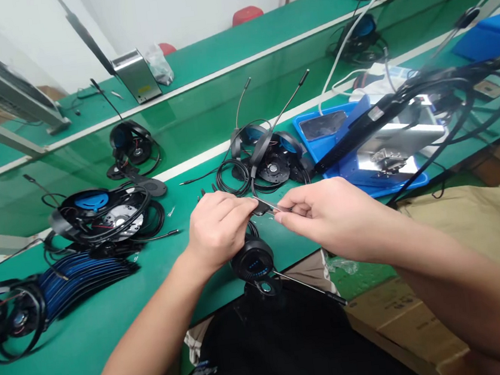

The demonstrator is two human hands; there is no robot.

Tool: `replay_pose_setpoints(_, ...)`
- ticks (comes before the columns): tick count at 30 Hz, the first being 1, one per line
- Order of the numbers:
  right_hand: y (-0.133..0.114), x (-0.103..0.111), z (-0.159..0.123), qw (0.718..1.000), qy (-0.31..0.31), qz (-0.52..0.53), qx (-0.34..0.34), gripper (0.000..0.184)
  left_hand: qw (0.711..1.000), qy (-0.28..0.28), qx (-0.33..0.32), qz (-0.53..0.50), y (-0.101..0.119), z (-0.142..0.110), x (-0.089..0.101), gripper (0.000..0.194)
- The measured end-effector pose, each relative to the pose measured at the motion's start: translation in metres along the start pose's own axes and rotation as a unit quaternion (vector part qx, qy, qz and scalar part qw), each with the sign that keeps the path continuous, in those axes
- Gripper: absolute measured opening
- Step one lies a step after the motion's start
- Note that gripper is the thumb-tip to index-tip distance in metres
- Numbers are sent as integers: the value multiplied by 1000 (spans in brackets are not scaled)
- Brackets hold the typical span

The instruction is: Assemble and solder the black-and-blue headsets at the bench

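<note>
Your green bench runs across the view, with a blue tray on it, beyond your right hand. To the left lies a tangled headset, its cables looped over it, and just in front of that a row of blue-black strips. A headset pair sits past your hands, beside the tray. The headset you are working on is at the bench's near edge, right in front of your black shirt, its mic boom angled down to the right. Your left hand is curled closed over its upper part, most fingers hidden. Your right thumb and forefinger pinch a thin metal rod pointing toward your left fingertips; you cannot tell whether its tip touches anything.
</note>
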State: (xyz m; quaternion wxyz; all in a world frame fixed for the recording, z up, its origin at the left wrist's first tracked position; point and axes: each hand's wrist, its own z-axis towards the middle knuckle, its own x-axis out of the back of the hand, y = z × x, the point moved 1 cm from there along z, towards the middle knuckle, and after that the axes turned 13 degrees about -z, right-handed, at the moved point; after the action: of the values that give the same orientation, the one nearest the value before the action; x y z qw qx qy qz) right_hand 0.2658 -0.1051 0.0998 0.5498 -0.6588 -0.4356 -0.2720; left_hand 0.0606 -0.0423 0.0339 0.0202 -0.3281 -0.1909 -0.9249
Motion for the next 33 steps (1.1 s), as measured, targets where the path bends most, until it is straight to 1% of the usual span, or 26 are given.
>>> replay_pose_setpoints(3,-1,1,5,1000,-9,-4,-12,25,1000,-8,-23,19,3,2,-2,20)
replay_pose_setpoints(6,-1,-2,7,1000,-8,15,-24,23,999,-9,-30,23,4,2,-3,21)
replay_pose_setpoints(9,0,-10,4,999,22,32,-30,23,999,2,-26,22,5,3,-3,19)
replay_pose_setpoints(14,1,-23,-3,995,92,41,-9,26,999,20,-21,20,4,3,-1,16)
replay_pose_setpoints(17,1,-26,-7,992,117,37,-2,26,999,24,-19,19,2,2,0,16)
replay_pose_setpoints(23,0,-23,-12,992,124,31,-3,29,999,30,13,19,0,0,2,17)
replay_pose_setpoints(28,1,-27,-13,990,140,32,11,26,997,30,65,-19,0,-1,3,13)
replay_pose_setpoints(33,-2,-25,-20,983,181,43,10,22,995,31,79,-51,2,-1,2,7)
